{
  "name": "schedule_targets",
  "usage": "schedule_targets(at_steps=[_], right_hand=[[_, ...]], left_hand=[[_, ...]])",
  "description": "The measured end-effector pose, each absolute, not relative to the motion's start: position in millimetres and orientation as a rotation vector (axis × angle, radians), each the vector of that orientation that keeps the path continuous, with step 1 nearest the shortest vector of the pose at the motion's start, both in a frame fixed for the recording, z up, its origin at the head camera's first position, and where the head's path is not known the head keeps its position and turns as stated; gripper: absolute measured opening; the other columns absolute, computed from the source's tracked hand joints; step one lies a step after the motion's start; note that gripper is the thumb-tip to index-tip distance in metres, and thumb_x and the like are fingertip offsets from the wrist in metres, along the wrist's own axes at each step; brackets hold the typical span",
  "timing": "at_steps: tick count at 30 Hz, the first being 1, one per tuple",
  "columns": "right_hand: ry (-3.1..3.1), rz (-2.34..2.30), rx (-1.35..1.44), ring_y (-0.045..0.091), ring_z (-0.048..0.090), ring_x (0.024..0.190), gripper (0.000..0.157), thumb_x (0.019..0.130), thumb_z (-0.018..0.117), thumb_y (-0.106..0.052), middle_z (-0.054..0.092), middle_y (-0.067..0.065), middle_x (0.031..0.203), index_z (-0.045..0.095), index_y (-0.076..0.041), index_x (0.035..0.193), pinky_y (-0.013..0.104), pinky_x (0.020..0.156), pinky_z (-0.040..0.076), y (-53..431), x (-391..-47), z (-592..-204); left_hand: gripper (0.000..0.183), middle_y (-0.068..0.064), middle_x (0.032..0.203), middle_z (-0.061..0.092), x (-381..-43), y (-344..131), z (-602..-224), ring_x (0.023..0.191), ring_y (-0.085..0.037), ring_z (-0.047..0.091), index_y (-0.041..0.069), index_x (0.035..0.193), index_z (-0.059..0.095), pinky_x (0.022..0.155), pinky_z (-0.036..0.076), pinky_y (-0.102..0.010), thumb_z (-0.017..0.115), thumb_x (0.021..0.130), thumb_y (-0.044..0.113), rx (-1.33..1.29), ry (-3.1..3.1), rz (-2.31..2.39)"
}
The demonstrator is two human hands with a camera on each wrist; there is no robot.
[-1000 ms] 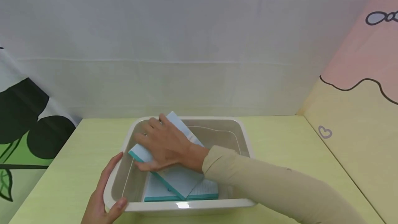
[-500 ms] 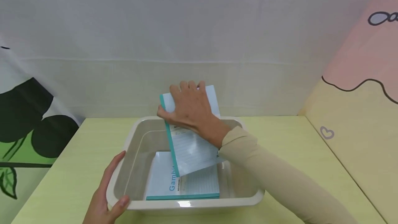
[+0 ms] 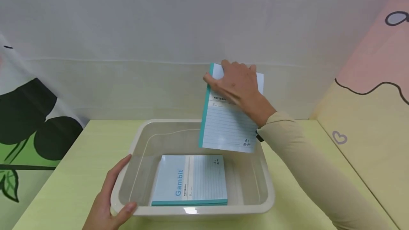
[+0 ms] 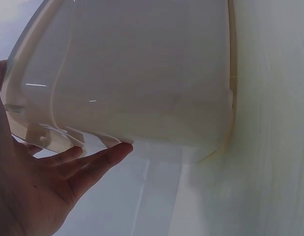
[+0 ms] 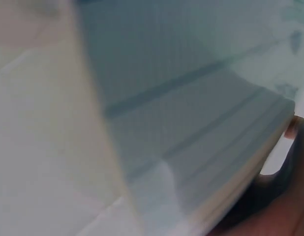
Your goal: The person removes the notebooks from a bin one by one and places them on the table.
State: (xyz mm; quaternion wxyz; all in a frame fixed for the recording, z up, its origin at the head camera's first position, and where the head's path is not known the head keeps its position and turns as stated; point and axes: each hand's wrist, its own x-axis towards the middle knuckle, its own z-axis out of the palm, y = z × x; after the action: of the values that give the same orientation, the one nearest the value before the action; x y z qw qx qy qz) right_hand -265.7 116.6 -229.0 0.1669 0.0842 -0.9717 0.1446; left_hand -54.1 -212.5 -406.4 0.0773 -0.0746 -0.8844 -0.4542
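Note:
My right hand [image 3: 238, 84] grips a light-blue notebook [image 3: 228, 123] with a teal spine, holding it raised over the back right of a beige plastic tub [image 3: 271, 198]. Its thumb lies at the spine side and the fingers reach over the top edge. In the right wrist view the lined cover of that notebook [image 5: 181, 98] fills much of the picture. Inside the tub lies a stack of similar notebooks [image 3: 204, 180], the top one marked "Gambit". My left hand [image 3: 107, 198] holds the tub's front left corner, thumb on the rim; in the left wrist view its fingers [image 4: 98, 167] touch the outer wall.
A pale yellow-green table [image 3: 73, 173] carries the tub. Behind it hangs a white cloth [image 3: 179, 45]. A yellow and pink printed panel [image 3: 377, 123] borders the right side, and a panel with dark shapes [image 3: 57, 137] borders the left.
My right hand has lifted one notebook up off the stack and carried it right, turning it upright. The stack's top cover now shows fully. My left hand stays on the tub's corner.

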Motion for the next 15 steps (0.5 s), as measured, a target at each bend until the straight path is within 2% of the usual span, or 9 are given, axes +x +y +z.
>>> schedule_targets(at_steps=[7,12,15], right_hand=[[-2.825,0.493,0.128,0.029,0.055,0.079,0.044,0.088,0.036,-0.053,0.055,0.009,0.083,0.051,-0.013,0.096,0.048,0.089,0.034,144,-265,-223],[-2.819,0.421,0.134,0.030,0.056,0.079,0.046,0.090,0.039,-0.055,0.057,0.010,0.083,0.054,-0.012,0.097,0.046,0.086,0.034,160,-266,-236],[-2.795,0.368,0.161,0.032,0.056,0.082,0.054,0.092,0.042,-0.058,0.060,0.012,0.088,0.058,-0.010,0.109,0.048,0.086,0.034,171,-267,-252]], left_hand=[[0.100,0.018,0.142,0.046,-51,-213,-407,0.104,-0.001,0.058,0.039,0.166,0.019,0.073,0.054,-0.023,0.074,0.085,0.019,-0.193,-2.663,-1.355],[0.098,0.015,0.142,0.045,-51,-215,-409,0.104,0.000,0.058,0.043,0.165,0.016,0.073,0.055,-0.024,0.072,0.088,0.021,-0.140,-2.692,-1.395],[0.096,0.014,0.144,0.044,-52,-215,-410,0.105,0.001,0.058,0.047,0.164,0.013,0.073,0.057,-0.024,0.070,0.091,0.024,-0.091,-2.718,-1.430]])
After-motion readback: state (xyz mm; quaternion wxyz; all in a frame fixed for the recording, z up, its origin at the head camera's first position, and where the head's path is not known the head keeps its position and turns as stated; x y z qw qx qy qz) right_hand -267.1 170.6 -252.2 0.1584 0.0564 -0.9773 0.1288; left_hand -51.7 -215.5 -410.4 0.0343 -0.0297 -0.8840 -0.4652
